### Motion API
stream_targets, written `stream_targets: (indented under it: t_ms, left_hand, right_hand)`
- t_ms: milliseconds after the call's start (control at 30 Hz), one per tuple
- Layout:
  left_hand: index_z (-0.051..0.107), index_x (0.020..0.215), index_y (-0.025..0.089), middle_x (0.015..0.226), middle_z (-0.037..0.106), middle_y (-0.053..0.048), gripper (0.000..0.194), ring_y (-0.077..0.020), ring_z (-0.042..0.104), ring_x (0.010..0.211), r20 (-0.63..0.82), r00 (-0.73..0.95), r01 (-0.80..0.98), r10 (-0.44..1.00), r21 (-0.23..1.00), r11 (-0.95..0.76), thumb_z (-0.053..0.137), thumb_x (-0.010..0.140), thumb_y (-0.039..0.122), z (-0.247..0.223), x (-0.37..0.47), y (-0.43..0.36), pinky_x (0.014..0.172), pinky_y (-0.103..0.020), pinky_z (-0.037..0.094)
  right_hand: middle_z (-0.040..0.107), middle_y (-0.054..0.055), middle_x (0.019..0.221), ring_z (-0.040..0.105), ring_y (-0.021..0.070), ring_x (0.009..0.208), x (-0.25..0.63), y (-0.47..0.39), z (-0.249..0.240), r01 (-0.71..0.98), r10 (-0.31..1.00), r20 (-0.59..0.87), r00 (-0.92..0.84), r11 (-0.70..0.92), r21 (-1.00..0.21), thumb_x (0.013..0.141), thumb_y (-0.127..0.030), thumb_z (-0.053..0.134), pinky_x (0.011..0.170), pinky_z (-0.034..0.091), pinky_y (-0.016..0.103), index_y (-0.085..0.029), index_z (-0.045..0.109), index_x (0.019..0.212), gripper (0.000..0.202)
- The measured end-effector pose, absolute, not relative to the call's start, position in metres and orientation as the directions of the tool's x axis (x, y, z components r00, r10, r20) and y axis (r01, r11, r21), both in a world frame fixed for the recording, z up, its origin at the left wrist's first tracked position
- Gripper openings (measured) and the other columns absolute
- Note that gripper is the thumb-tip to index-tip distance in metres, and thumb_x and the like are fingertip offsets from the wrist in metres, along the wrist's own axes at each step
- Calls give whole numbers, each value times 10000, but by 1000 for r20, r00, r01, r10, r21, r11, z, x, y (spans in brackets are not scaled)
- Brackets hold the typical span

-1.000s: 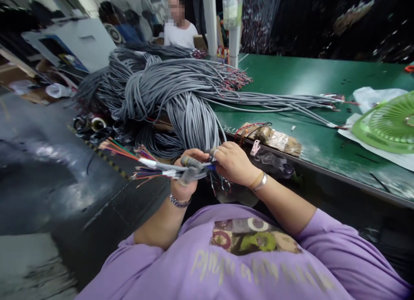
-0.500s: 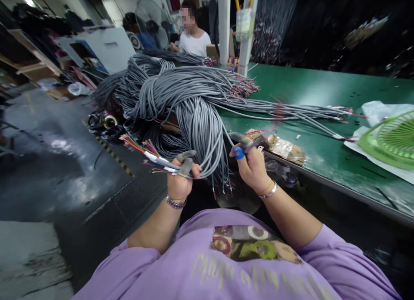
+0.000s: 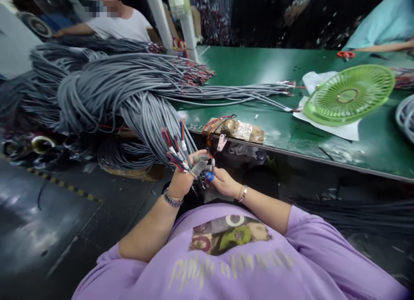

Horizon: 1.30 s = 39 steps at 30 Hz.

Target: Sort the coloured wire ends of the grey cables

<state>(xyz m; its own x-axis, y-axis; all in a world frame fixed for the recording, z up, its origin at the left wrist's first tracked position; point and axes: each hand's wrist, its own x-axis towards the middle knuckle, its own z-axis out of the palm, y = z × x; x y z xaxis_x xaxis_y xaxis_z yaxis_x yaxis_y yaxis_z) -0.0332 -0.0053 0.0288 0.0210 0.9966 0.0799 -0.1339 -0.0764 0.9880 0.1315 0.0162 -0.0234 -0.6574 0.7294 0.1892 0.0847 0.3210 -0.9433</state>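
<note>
My left hand [image 3: 181,181] is closed round several grey cables. Their stripped ends [image 3: 176,151] fan out above it, with thin red, blue and orange wires and white sleeves. Close against it, my right hand [image 3: 224,182], with blue tape on a finger, pinches the end of one cable [image 3: 212,163], which has a white sleeve and a red wire tip. Grey finger covers hide part of the grip. Just behind the hands a thick bundle of grey cables [image 3: 147,114] hangs over the table edge.
On the green table [image 3: 278,132] lie a taped block [image 3: 242,131] with a pink clip [image 3: 221,142], a green fan [image 3: 349,95] on white paper and red-handled scissors [image 3: 345,55]. A person in white [image 3: 123,24] and a teal sleeve [image 3: 384,22] are across the table.
My right hand has come from the table edge down to my left hand and pinches a cable end. The cable ends in my left hand now point upward. The view has turned right.
</note>
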Motion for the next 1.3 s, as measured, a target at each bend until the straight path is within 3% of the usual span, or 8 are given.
stream_targets:
  t_ms: [67, 267, 533, 667, 767, 867, 967, 1300]
  left_hand:
    - [738, 1051, 164, 1106, 718, -117, 393, -200, 682, 916, 73, 41, -90, 997, 994, -69, 791, 730, 386, 22, -30, -1, 774, -287, 548]
    - [737, 1026, 162, 924, 743, -92, 394, -182, 677, 695, -15, 102, -84, 995, 996, 24, 786, 725, 411, 23, -23, 0, 582, -288, 559]
    - [687, 636, 158, 613, 654, -7, 207, -120, 593, 573, 72, -12, 96, 997, 993, -70, 802, 701, 318, 21, -12, 1, 574, -239, 503]
    - [680, 612, 160, 560, 619, -5, 222, -100, 508, 483, 34, -16, 110, 999, 993, -32, 773, 726, 326, 11, -22, -4, 458, -220, 403]
    - [672, 584, 159, 528, 600, -1, 224, -94, 479, 467, 8, 9, 139, 1000, 990, -9, 777, 716, 307, 8, -27, -8, 455, -220, 373]
    - [671, 597, 160, 531, 594, 8, 196, -93, 472, 486, 12, 42, 170, 999, 985, -19, 784, 702, 281, 9, -25, -9, 480, -223, 378]
    - [643, 578, 158, 525, 577, 17, 225, -95, 472, 502, 10, 74, 182, 997, 983, -24, 792, 691, 284, 11, -21, -8, 496, -223, 386]
    - [649, 562, 150, 520, 576, -7, 321, -98, 472, 464, -144, 267, 235, 953, 969, 80, 775, 714, 403, 21, -27, 0, 450, -228, 379]
  right_hand:
    - [594, 9, 660, 505, 115, 571, 135, 20, -25, 72, 703, 182, -687, 316, -946, 928, -671, 313, 613, 437, 255, -174, 525, 796, 556]
    - [598, 14, 670, 514, 113, 596, 139, 25, -32, 32, 654, 157, -740, 267, -963, 926, -678, 307, 649, 457, 256, -166, 544, 761, 588]
    - [671, 113, 1001, 611, 179, 882, 140, 21, -38, 29, 565, 188, -803, 352, -935, 903, -393, 537, 882, 490, 359, -111, 621, 1006, 312]
    - [678, 75, 1032, 624, 160, 929, 156, 17, -28, -56, 719, 100, -688, 86, -995, 860, -303, 595, 877, 501, 338, -144, 594, 1129, 313]
    - [666, 44, 908, 608, 113, 759, 162, 15, -15, -138, 833, -105, -544, -212, -967, 836, -410, 640, 742, 524, 278, -148, 613, 1036, 331]
    - [590, -29, 711, 518, 71, 575, 156, 13, -1, -195, 847, -219, -484, -349, -917, 716, -493, 749, 583, 503, 229, -156, 591, 882, 407]
    - [559, -54, 638, 506, 76, 540, 147, 14, 7, -222, 873, -238, -427, -356, -908, 622, -468, 808, 516, 475, 216, -172, 551, 807, 434]
    - [539, -47, 661, 471, 83, 605, 150, 25, 8, -213, 905, -44, -423, -146, -966, 686, -256, 644, 572, 406, 218, -169, 540, 739, 145]
